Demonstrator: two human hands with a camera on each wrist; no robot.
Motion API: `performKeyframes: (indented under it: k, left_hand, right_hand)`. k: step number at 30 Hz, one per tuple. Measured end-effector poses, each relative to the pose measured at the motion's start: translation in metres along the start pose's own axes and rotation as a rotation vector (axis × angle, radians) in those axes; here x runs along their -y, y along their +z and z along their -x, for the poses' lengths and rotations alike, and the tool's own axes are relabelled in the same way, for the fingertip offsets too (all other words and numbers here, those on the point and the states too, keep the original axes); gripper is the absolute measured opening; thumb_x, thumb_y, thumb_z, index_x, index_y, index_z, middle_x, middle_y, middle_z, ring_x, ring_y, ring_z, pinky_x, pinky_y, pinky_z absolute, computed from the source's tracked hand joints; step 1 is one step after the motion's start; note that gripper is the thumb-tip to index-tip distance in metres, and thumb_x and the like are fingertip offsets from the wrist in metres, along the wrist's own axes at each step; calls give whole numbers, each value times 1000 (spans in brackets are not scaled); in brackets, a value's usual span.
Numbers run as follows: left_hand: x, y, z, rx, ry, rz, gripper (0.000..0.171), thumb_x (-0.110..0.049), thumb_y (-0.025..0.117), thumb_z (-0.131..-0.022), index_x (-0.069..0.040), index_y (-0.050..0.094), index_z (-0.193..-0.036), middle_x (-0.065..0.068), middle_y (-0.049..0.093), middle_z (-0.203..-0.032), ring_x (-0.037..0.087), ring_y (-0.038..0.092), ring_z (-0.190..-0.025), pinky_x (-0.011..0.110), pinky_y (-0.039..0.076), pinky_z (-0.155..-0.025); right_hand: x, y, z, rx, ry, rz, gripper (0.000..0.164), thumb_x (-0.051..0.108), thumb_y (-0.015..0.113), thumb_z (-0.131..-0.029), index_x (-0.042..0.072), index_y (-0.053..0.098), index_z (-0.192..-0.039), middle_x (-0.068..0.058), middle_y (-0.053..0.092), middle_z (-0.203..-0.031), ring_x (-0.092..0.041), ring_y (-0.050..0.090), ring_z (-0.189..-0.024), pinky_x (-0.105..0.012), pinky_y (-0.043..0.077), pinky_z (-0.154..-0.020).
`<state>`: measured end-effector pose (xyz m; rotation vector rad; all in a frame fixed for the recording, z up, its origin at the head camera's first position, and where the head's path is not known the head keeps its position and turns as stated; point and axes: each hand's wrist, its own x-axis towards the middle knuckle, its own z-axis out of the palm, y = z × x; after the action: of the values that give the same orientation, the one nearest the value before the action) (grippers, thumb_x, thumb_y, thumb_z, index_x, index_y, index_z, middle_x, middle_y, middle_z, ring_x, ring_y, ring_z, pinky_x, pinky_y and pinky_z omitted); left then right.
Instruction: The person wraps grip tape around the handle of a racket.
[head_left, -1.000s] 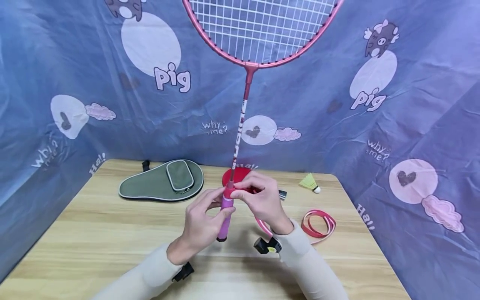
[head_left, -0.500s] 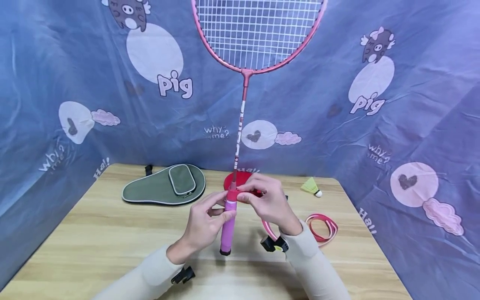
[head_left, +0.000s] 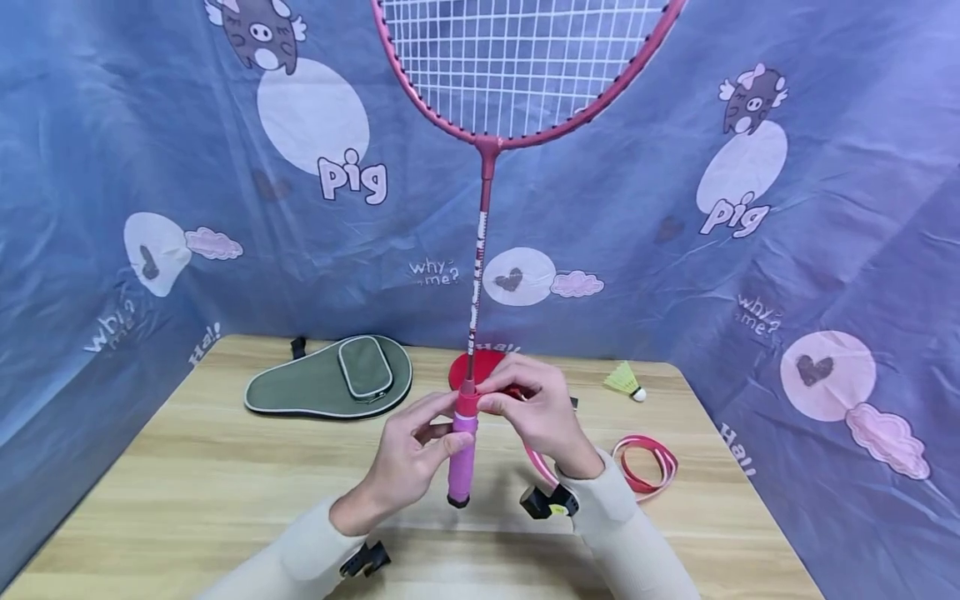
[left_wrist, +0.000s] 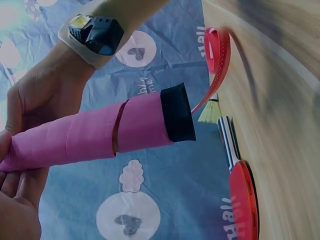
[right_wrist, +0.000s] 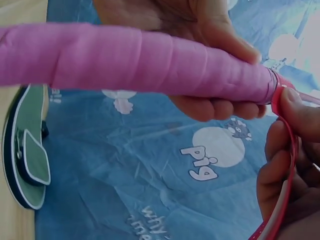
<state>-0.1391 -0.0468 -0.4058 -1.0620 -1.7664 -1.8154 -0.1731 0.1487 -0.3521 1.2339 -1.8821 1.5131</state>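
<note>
A badminton racket (head_left: pixel 477 275) stands nearly upright in front of me, its strung head partly out of the head view at the top. My left hand (head_left: pixel 408 454) grips its purple-wrapped handle (head_left: pixel 462 467) between thumb and fingers. At the handle's top, my right hand (head_left: pixel 538 408) pinches a red grip tape (right_wrist: pixel 287 135), which goes round the upper end of the handle. The tape's free length runs down behind my right wrist to a loose coil (left_wrist: pixel 225 65) on the table. A black cap (left_wrist: pixel 178 114) closes the handle's bottom end, near a narrow gap in the purple wrap.
A green paddle case (head_left: pixel 300 387) lies at the back left of the wooden table (head_left: pixel 187 483). Behind my hands is a red table tennis paddle (left_wrist: pixel 243 195), partly hidden in the head view. A yellow shuttlecock (head_left: pixel 622 380) lies back right. Blue printed cloth (head_left: pixel 420 208) hangs around the table.
The racket has turned a little and its handle now hangs straighter. Both hands keep their hold, the left on the handle, the right on the grip tape. The head view has tilted slightly upward.
</note>
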Motion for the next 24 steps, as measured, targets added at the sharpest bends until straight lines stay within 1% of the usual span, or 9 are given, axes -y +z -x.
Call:
performKeyframes:
  k: [2,5,8,10,13,15,17,21,24]
  left_hand:
    - [-1,0,-1,8,-9,17,46,12,69,-87,11,59,-132,28,66,-115,6,69,-100,29,63,-83]
    - [-2,0,-2,23,-13,28,46,12,68,-88,11,59,-132,27,67,-114,6,69,-100,30,64,-81]
    - [0,0,-3,38,-7,-16,46,10,70,-87,10,60,-132,24,68,-115,5,67,-101,29,63,-82]
    - [3,0,-3,36,-1,-57,47,8,72,-86,7,61,-132,22,69,-115,5,66,-101,28,61,-83]
    - [7,0,-2,3,26,-105,51,7,76,-84,5,61,-133,18,68,-111,9,66,-95,26,60,-83]
    - [9,2,-2,-41,64,-124,51,6,78,-82,5,63,-131,18,68,-108,13,68,-91,24,61,-82]
    - [10,3,-1,-87,141,-192,51,4,81,-80,5,65,-128,17,69,-105,16,70,-88,23,61,-81]
    - [10,6,-2,-166,336,-406,55,-4,88,-75,6,67,-124,14,72,-103,18,69,-83,22,60,-76]
    - [10,6,-4,-200,394,-508,62,-8,92,-69,6,67,-124,11,72,-99,16,67,-79,22,60,-72]
  right_hand:
    - [0,-1,0,13,36,-44,17,-10,79,-78,0,75,-91,-9,68,-83,-8,58,-76,-22,51,-56]
    - [-1,-5,-1,75,113,-101,13,-6,77,-83,-5,74,-96,-12,68,-89,-7,60,-79,-21,54,-60]
    - [-2,-10,-2,130,146,-111,13,-3,76,-85,-7,74,-98,-14,67,-89,-6,60,-80,-20,54,-61]
    - [-3,-11,-3,138,145,-110,10,-4,76,-85,-8,75,-94,-14,67,-86,-6,59,-79,-20,54,-61]
    - [-4,-11,-2,101,154,-121,11,-3,77,-84,-11,74,-91,-8,67,-85,-5,59,-79,-20,55,-60]
    - [-4,-9,-2,69,164,-123,14,-1,77,-85,-13,73,-92,-3,68,-86,-5,59,-79,-20,55,-60]
    - [-5,-7,-1,39,161,-112,15,0,78,-84,-13,73,-92,-1,68,-86,-5,58,-79,-19,53,-58]
    - [-7,-1,1,-17,126,-77,11,-6,78,-82,-12,73,-89,-11,68,-82,-4,58,-78,-18,49,-56]
    - [-8,4,1,-49,109,-57,9,-10,78,-80,-11,73,-88,-17,66,-80,-4,59,-78,-18,50,-57]
